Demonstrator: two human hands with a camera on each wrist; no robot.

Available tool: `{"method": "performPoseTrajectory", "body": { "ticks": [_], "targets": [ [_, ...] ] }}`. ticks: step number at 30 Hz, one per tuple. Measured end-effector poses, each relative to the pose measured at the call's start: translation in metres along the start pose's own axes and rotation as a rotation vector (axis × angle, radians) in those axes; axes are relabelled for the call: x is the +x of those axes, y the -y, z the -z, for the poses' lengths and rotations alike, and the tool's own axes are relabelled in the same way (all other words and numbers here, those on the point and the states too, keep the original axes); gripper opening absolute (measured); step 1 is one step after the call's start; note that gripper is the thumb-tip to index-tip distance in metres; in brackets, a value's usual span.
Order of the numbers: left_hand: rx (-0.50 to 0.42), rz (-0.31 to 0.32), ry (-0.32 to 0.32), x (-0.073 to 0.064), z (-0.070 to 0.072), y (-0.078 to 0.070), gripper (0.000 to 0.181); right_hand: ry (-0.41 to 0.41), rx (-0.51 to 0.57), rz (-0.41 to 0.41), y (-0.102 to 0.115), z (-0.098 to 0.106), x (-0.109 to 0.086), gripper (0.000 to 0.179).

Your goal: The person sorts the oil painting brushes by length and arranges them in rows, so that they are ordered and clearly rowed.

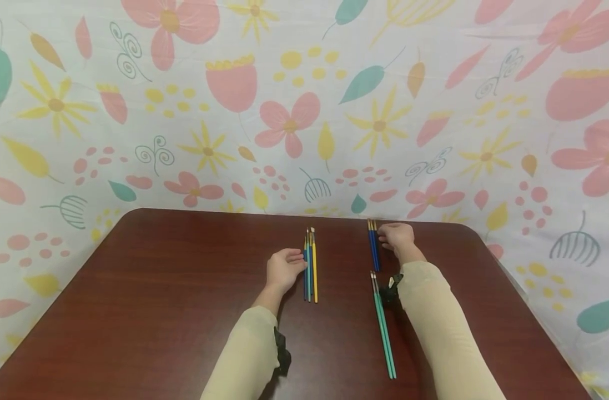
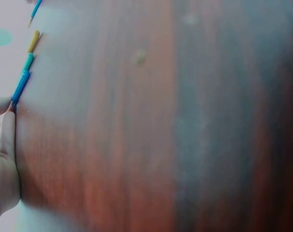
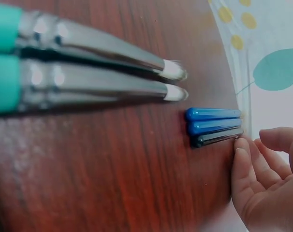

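Cream sleeves (image 1: 446, 328) come nearest, both forearms slanting inward and forward across the brown table (image 1: 159, 289). The left hand (image 1: 286, 268) reaches the shorter way, fingers relaxed and pointing right, beside a narrow bundle of paintbrushes: blue brush (image 1: 305, 289), teal brush (image 1: 309, 286) and yellow brush (image 1: 315, 278) among them, all with bristles toward the back. Its thumb tip is at the bundle's left side; whether it presses there I cannot tell, but the fingers are not wrapped around anything.

Farther forward, the right hand (image 1: 397, 236) is near the table's back edge, fingers stretched leftward. The right wrist view shows the thumb parted from loosely extended fingers, with fingertips right by the dark brush (image 3: 218, 137) that lies against two blue brushes (image 3: 214, 121); it grips nothing. Two teal brushes (image 1: 384, 333) lie nearer the person, beside the right wrist camera (image 1: 390, 290).
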State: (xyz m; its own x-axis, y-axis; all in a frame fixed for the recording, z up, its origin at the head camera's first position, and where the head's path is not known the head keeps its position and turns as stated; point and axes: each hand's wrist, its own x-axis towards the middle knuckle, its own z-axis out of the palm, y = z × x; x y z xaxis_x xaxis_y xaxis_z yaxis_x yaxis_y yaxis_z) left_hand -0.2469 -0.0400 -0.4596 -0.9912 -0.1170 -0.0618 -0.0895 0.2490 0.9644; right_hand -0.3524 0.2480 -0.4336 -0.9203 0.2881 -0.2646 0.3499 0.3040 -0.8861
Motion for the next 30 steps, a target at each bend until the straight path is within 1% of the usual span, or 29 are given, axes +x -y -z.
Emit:
{"method": "performPoseTrajectory", "body": {
  "ticks": [8,12,20,25,27,30],
  "targets": [
    [-0.006,0.011,-0.002,0.0,0.001,0.002,0.035,0.011,-0.006,0.019,-0.001,-0.003,-0.003,0.04],
    [-0.012,0.018,-0.001,0.0,0.001,0.002,0.035,0.018,0.02,0.018,-0.001,-0.003,-0.003,0.04],
    [0.008,0.006,-0.014,0.0,0.004,0.0,0.035,0.048,0.064,0.017,0.0,-0.003,-0.009,0.044],
    [0.008,-0.005,-0.007,0.0,0.001,0.002,0.034,0.061,0.086,0.0,-0.001,0.0,-0.013,0.047],
    [-0.005,0.002,0.002,-0.001,0.0,0.002,0.035,0.067,0.087,-0.001,-0.002,0.002,-0.016,0.048],
    [-0.013,-0.005,0.008,-0.002,-0.001,0.002,0.035,0.075,0.085,0.004,-0.003,0.005,-0.02,0.049]
  ]
}}
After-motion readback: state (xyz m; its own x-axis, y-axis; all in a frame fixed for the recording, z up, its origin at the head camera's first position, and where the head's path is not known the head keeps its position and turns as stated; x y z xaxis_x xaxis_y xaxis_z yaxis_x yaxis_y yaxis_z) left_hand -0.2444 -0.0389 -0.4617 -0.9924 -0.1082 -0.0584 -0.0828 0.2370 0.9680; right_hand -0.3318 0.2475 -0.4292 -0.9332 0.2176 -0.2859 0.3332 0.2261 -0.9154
